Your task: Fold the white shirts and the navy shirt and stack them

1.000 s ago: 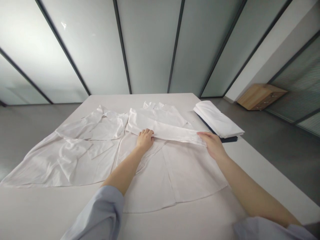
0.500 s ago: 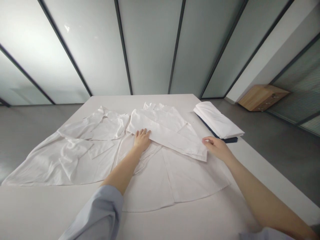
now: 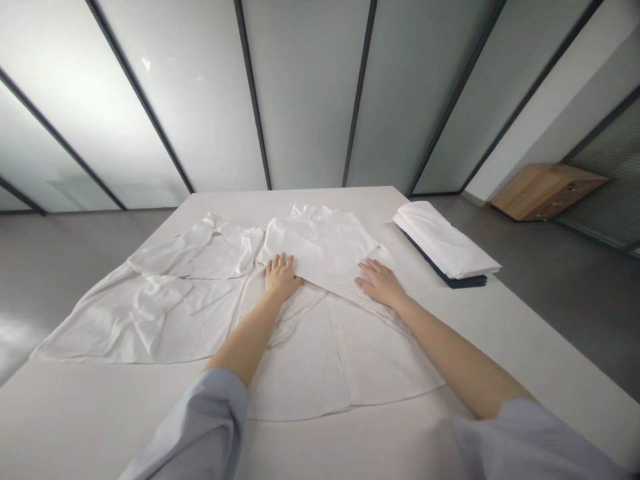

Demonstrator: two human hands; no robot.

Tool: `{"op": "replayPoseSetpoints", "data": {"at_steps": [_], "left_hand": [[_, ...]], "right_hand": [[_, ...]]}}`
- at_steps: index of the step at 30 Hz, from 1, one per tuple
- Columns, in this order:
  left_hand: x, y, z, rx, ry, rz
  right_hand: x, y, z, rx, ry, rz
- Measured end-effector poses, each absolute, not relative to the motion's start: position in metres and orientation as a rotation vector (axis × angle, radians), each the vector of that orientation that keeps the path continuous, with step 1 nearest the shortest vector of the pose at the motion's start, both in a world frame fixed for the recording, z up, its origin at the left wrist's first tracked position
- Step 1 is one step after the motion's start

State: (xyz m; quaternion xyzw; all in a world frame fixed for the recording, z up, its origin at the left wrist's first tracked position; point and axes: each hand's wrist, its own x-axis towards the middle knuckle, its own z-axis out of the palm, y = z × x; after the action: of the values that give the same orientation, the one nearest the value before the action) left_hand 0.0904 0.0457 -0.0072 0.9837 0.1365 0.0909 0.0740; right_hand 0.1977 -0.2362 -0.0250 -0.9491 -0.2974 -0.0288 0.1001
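A white shirt (image 3: pixel 320 363) lies spread on the table in front of me, collar toward the far end. Its sleeves are folded across the upper body. My left hand (image 3: pixel 283 277) rests on the left part of the folded sleeve, fingers stretched out. Flat on the right part lies my right hand (image 3: pixel 381 283), its fingers spread. Neither hand grips the cloth. Beside this shirt on the left is a second white garment (image 3: pixel 170 320), rumpled, with its upper part folded over.
A stack of folded white cloth (image 3: pixel 445 240) sits over folded dark navy cloth (image 3: pixel 467 283) near the right edge of the white table (image 3: pixel 530 333). Beyond stand frosted glass panels (image 3: pixel 307 93). A wooden cabinet (image 3: pixel 547 192) is on the floor at the right.
My right hand has moved left from the sleeve's end onto the folded sleeve, and its fingers have opened out flat. My left hand stays in nearly the same place.
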Motion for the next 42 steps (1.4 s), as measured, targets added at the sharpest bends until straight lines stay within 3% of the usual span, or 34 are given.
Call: {"op": "replayPoseSetpoints", "data": {"at_steps": [6,11,15,20,27,31,42], "left_hand": [[0.091,0.081,0.006,2.79,0.845,0.413],[0.105,0.125,0.012,2.725,0.936,0.295],[0.112,0.146,0.02,2.86,0.865,0.106],[0.111,0.148,0.034,3.056,0.859,0.135],[0.124,0.168,0.057,2.939,0.594,-0.336],[0.14,0.166,0.069,3.016,0.458,-0.181],[0.191,0.111,0.006,3.081,0.579,-0.147]], "right_hand": [[0.198,-0.24,-0.026,-2.812,-0.883,-0.09],[0.197,-0.238,-0.023,-2.846,-0.895,-0.053],[0.196,-0.237,-0.021,-2.859,-0.892,-0.032],[0.194,-0.234,-0.019,-2.867,-0.919,-0.011],[0.185,-0.23,-0.02,-2.932,-0.917,-0.031],[0.183,-0.229,-0.02,-2.961,-0.918,-0.025],[0.183,-0.231,-0.021,-2.966,-0.912,0.035]]}}
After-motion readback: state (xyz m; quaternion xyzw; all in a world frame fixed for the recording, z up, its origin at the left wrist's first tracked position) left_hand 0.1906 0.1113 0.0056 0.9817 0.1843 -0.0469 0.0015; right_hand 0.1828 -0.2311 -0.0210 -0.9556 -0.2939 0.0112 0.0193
